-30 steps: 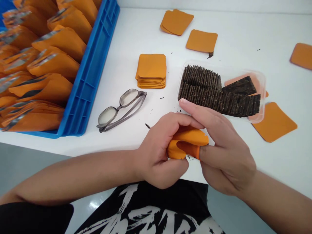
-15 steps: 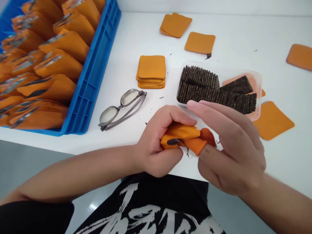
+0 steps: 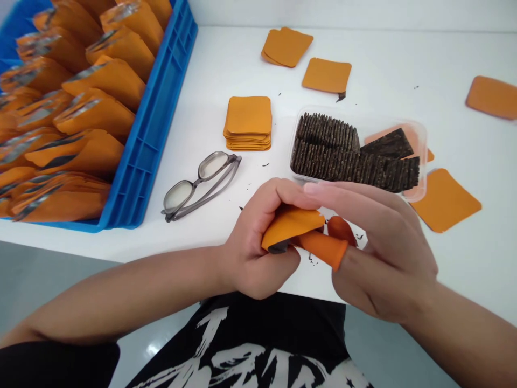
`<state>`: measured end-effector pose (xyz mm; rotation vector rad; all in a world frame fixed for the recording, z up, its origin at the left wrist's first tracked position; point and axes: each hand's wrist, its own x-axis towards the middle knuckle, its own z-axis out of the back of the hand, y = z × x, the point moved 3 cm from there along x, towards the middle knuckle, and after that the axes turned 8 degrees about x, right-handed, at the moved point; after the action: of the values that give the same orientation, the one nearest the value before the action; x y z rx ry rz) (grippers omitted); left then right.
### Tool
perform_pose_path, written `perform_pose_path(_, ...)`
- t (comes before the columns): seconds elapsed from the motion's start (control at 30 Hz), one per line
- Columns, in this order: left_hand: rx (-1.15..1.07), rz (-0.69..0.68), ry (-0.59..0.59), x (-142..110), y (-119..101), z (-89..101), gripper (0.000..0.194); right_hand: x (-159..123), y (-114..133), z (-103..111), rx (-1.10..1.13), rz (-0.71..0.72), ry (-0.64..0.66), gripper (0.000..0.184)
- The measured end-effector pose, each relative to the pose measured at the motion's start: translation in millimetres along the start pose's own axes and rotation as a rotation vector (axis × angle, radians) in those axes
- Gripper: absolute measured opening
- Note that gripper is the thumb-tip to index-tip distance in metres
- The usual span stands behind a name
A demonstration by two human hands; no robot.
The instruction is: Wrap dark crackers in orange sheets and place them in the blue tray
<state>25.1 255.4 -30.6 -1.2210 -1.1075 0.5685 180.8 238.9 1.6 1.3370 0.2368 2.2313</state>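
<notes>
Dropping the right hand's (image 3: 388,253) raised fingers back over the left hand's (image 3: 252,242) knuckles, I see the folded orange sheet's (image 3: 293,225) flap tip further across, hiding more of its dark inner patch, while the orange finger sleeve (image 3: 323,249) on the right thumb shows longer; I take it as shaping the fold. The left hand clamps the sheet, near the table's front edge; the right thumb runs under the flap, though I cannot tell whether it pinches. Counting from here, I get one folded sheet in hand, one pair of glasses (image 3: 196,182), one blue crate (image 3: 155,137) of orange pouches (image 3: 100,110) too overlapped to count, one stack of orange sheets (image 3: 248,116), at least five loose sheets (image 3: 446,202), and one clear box (image 3: 423,183) with two rows of dark pieces (image 3: 335,161), uncountable, plus one dark slab (image 3: 390,144) on top
</notes>
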Motion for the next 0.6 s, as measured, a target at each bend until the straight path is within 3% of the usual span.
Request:
perform_pose_path(0.1, 0.06, 0.004, 0.056, 3, 1, -1.8, 0.052, -1, -5, 1, 0.069, -0.041, 0.15, 0.021)
perform_pose_path(0.23, 0.151, -0.06, 0.053, 7, -2, -3.5, 0.048, -4, -11, 0, 0.218, -0.054, 0.348, 0.03)
perform_pose_path(0.47, 0.054, -0.039, 0.182, 10, -4, -10.2, 0.06, -1, -13, 0, 0.323, -0.094, 0.327, 0.029)
perform_pose_path(0.6, 0.03, -0.113, 0.2, 9, -2, -10.7, 0.052, 2, -10, 4, 0.3, -0.094, 0.342, 0.033)
